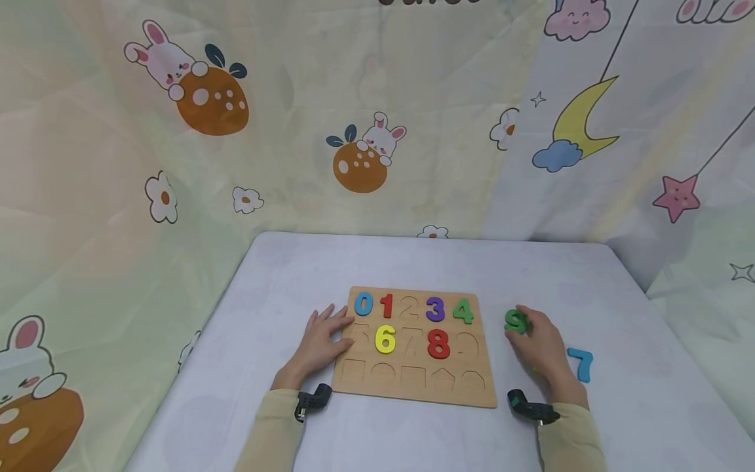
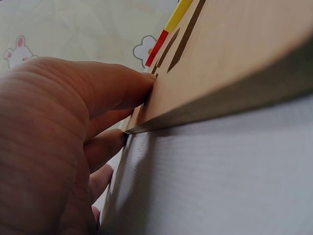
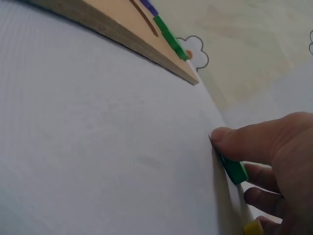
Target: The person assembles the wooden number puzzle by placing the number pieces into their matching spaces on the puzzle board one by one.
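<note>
A wooden number puzzle board (image 1: 413, 393) lies on the white table. At its left edge my left hand (image 1: 318, 344) rests with fingers spread, the thumb (image 2: 122, 85) touching the board's top near the rim. Right of the board, my right hand (image 1: 542, 347) pinches a green number piece (image 1: 516, 320) between thumb and fingers, close to the table. Fingers cover part of that piece, so its digit cannot be read for certain. A blue 7 (image 1: 582, 364) lies to the right of this hand. Under the hand a yellow piece (image 3: 253, 227) is mostly hidden.
The board carries a blue 0 (image 1: 364, 303), red 1 (image 1: 387, 306), purple 3 (image 1: 435, 309), green 4 (image 1: 463, 311), yellow 6 (image 1: 385, 339) and red 8 (image 1: 439, 344). Outlined recesses without pieces lie among and below them. A patterned cloth (image 1: 283, 157) hangs behind the table.
</note>
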Available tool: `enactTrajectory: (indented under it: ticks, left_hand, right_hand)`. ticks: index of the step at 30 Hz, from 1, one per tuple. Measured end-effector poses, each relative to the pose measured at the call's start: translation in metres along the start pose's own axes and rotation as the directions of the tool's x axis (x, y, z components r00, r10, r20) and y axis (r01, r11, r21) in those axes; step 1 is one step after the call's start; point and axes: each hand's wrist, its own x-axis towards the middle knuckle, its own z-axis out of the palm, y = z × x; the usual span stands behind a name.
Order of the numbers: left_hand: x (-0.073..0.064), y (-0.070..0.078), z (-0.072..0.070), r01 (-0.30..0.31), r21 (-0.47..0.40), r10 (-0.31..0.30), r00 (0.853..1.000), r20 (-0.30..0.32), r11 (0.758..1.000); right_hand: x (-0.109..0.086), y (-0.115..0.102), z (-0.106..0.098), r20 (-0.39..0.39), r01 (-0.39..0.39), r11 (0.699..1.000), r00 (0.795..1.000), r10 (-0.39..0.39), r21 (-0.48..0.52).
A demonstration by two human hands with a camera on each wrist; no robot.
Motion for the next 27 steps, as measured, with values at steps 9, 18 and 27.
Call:
enactTrajectory:
  ticks: [9, 18, 27]
  left_hand:
    - [0.000, -0.001, 0.001, 0.017, 0.010, -0.018, 1.000, 0.006, 1.000]
    - [0.000, -0.001, 0.002, 0.027, 0.000, -0.027, 1.000, 0.000, 1.000]
    - [0.001, -0.001, 0.001, 0.028, 0.008, -0.028, 1.000, 0.007, 1.000]
  right_hand:
    - [0.001, -0.012, 0.007, 0.028, 0.029, 1.000, 0.999, -0.029, 0.007]
    - [0.001, -0.023, 0.011, 0.107, 0.038, 0.999, 0.994, -0.038, 0.006]
    - [-0.007, -0.036, 0.011, 0.162, 0.028, 0.999, 0.986, -0.031, 0.024]
